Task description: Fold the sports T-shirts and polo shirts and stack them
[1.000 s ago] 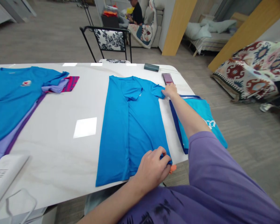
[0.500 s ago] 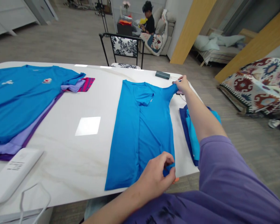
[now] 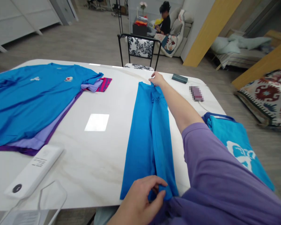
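Note:
A blue T-shirt lies lengthwise on the white table, its right side folded inward over the middle. My left hand pinches the shirt's hem at the near table edge. At the far end, my right hand grips the shirt near its collar and shoulder; the sleeve is bunched beneath my forearm. Both hands hold the same shirt, now a narrow strip. To the right, partly behind my purple sleeve, sits a pile of folded clothes, a turquoise one with white print on top.
Spread shirts lie stacked at the left, blue on top. A white device with a cable rests near the front edge. A dark power bank and a phone lie far right. Beyond stand a chair and a seated person.
My right hand has brought the shirt's right side inward to the left, narrowing the shirt. My left hand still pinches the hem. The view has turned slightly left.

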{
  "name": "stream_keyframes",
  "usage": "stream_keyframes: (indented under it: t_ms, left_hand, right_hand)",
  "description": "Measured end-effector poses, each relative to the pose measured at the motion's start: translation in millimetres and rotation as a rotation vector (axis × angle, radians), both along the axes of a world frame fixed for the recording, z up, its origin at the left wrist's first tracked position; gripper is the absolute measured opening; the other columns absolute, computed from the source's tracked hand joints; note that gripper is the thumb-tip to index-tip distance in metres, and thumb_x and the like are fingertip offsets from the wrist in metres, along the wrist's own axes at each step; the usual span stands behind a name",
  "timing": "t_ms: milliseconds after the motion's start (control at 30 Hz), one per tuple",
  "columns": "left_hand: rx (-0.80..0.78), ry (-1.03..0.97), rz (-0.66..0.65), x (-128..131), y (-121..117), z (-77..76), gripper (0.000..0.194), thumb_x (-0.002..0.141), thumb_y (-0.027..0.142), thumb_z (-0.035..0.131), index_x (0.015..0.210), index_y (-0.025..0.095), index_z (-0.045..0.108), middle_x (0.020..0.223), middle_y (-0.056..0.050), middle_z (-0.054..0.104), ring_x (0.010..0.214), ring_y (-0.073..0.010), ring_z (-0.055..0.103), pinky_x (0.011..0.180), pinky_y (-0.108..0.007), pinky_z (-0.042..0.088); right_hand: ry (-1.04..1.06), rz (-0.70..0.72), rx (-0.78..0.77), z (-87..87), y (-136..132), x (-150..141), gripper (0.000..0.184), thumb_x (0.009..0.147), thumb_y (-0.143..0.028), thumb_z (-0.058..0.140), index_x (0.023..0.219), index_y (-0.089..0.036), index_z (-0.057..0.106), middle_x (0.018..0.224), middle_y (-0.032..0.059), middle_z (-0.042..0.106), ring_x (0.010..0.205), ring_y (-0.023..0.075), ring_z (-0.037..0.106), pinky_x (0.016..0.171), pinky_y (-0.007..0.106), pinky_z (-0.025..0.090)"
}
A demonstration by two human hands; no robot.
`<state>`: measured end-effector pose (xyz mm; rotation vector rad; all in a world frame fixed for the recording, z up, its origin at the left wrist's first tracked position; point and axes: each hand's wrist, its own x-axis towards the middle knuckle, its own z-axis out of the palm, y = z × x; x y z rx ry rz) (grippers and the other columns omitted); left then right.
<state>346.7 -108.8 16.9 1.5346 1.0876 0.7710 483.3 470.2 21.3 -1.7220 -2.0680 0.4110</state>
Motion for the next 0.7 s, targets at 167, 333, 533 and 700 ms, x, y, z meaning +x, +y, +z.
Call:
stream_keyframes:
  t_ms: [167,333,533,700]
  left_hand:
    - [0.19,0.302,-0.011,-31,-4,-15.4,0.009,0.108,0.04,0.072,0.114,0.039,0.078,0.084,0.003,0.08,0.078,-0.0261,0.077,0.072,-0.048,0.059]
    - [0.66,0.557,-0.12,-25,12,-31.0,0.048,0.114,0.051,0.064,0.159,0.033,0.067,0.17,-0.003,0.066,0.157,-0.0312,0.062,0.122,-0.058,0.061]
    - [0.739,0.78,-0.201,-10,1,-66.3,0.075,0.115,0.061,0.053,0.18,0.025,0.047,0.192,-0.005,0.032,0.179,-0.0316,0.031,0.138,-0.064,0.048]
    - [0.743,0.808,-0.155,-18,-16,-64.5,0.077,0.116,0.06,0.056,0.183,0.026,0.041,0.193,-0.004,0.028,0.181,-0.0319,0.026,0.141,-0.062,0.042]
  right_hand:
    - [-0.066,0.09,0.079,-29.4,-32,-8,0.037,0.115,-0.034,0.055,0.141,-0.012,0.071,0.143,0.0205,0.072,0.131,0.0339,0.069,0.123,0.053,0.054]
    - [-0.222,0.188,0.044,-46.9,-101,16,0.056,0.119,-0.045,0.044,0.163,-0.018,0.065,0.172,0.0184,0.058,0.158,0.0397,0.054,0.133,0.063,0.043]
    - [-0.253,0.27,-0.038,-62.7,-152,4,0.078,0.119,-0.061,0.037,0.186,-0.021,0.036,0.192,0.0115,0.031,0.177,0.0346,0.029,0.147,0.06,0.016]
    - [-0.238,-0.142,0.026,-47.5,-172,6,0.074,0.113,-0.057,0.056,0.164,-0.005,0.061,0.17,0.0308,0.054,0.158,0.0468,0.048,0.132,0.064,0.037]
